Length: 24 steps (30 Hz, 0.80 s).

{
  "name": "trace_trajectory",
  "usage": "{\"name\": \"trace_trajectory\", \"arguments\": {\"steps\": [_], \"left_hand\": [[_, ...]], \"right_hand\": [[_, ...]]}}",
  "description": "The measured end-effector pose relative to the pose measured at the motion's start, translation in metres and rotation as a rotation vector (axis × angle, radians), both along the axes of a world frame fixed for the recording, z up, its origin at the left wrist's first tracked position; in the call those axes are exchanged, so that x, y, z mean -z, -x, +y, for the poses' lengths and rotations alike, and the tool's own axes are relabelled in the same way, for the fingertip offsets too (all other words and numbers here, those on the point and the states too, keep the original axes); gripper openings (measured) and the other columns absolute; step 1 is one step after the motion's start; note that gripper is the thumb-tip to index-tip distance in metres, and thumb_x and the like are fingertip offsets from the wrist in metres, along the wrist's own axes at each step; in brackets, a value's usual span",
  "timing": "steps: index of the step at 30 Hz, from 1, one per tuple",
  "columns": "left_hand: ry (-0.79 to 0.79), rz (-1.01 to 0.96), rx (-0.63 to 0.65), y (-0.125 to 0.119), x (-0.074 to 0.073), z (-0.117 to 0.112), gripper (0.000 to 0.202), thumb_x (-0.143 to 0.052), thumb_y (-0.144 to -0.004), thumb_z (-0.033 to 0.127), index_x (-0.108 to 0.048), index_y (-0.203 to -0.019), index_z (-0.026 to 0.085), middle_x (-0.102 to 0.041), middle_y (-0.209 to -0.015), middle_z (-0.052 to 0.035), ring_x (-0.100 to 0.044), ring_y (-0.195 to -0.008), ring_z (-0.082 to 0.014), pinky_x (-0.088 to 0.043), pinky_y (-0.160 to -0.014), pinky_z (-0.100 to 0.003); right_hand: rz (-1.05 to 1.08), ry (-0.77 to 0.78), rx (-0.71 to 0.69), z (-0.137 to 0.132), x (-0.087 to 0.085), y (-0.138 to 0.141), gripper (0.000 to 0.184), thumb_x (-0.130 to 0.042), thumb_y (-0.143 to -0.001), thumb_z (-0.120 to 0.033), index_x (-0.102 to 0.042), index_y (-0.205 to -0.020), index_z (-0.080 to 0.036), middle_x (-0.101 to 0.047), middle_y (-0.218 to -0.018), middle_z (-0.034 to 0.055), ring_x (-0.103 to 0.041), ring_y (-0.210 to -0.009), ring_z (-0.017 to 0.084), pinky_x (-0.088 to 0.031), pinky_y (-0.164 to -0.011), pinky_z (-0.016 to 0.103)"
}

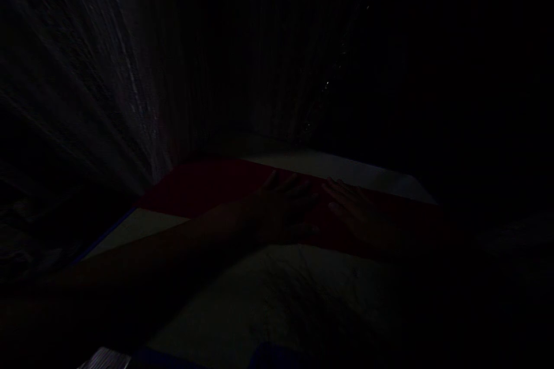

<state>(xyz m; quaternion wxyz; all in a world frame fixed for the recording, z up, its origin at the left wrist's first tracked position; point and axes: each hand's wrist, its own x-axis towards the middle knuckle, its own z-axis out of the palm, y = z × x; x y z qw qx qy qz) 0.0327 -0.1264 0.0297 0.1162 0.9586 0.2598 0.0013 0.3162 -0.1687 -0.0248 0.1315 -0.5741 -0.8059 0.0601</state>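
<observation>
The scene is very dark. A red band of cloth point(203, 184) lies across a pale flat surface point(277, 300). My left hand point(283, 204) rests flat on the red cloth with its fingers stretched out, the forearm reaching in from the lower left. Close to its right, my right hand point(352, 207) lies flat on the same cloth, fingers spread and pointing left. Neither hand holds anything.
A wall or curtain point(108, 69) with faint streaks rises behind the surface on the left. A pale edge point(346, 170) shows beyond the red cloth. The right side of the view is black, with nothing to make out.
</observation>
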Motion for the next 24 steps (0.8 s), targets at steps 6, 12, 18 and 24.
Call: {"name": "trace_trajectory", "arguments": {"steps": [6,12,18,24], "left_hand": [[0.049,0.017,0.057,0.001,-0.008,-0.007,0.085,-0.031,-0.105,0.076,-0.014,-0.172,0.026,0.000,-0.178,-0.0094,0.009,-0.165,-0.0342,0.009,-0.129,-0.070],[0.059,-0.047,0.107,0.008,-0.015,-0.004,0.076,-0.034,-0.107,0.071,-0.024,-0.171,0.031,-0.006,-0.179,-0.0045,0.003,-0.166,-0.0331,0.006,-0.131,-0.068],[-0.017,-0.113,-0.119,0.023,-0.007,0.020,0.080,-0.026,-0.106,0.077,-0.025,-0.171,0.030,-0.014,-0.179,-0.0065,-0.002,-0.166,-0.0374,-0.002,-0.130,-0.070],[-0.015,-0.089,-0.102,0.022,-0.003,0.023,0.087,-0.027,-0.105,0.078,-0.025,-0.171,0.021,-0.016,-0.178,-0.0082,-0.005,-0.166,-0.0354,-0.001,-0.132,-0.065]], "right_hand": [[-0.035,-0.054,-0.023,0.002,0.009,-0.005,0.060,-0.023,-0.110,-0.052,-0.029,-0.168,-0.037,-0.030,-0.176,0.0018,-0.022,-0.164,0.024,-0.019,-0.134,0.062],[-0.037,-0.079,-0.038,0.004,0.012,-0.006,0.061,-0.023,-0.110,-0.054,-0.031,-0.167,-0.036,-0.033,-0.174,0.0027,-0.024,-0.164,0.025,-0.022,-0.134,0.061],[-0.025,-0.010,0.004,0.002,0.006,0.000,0.064,-0.026,-0.109,-0.059,-0.034,-0.166,-0.033,-0.026,-0.177,0.0034,-0.020,-0.165,0.026,-0.015,-0.134,0.064],[-0.003,0.030,0.033,0.000,-0.002,0.005,0.066,-0.028,-0.107,-0.065,-0.036,-0.165,-0.034,-0.027,-0.176,0.0020,-0.018,-0.165,0.027,-0.014,-0.135,0.064]]}}
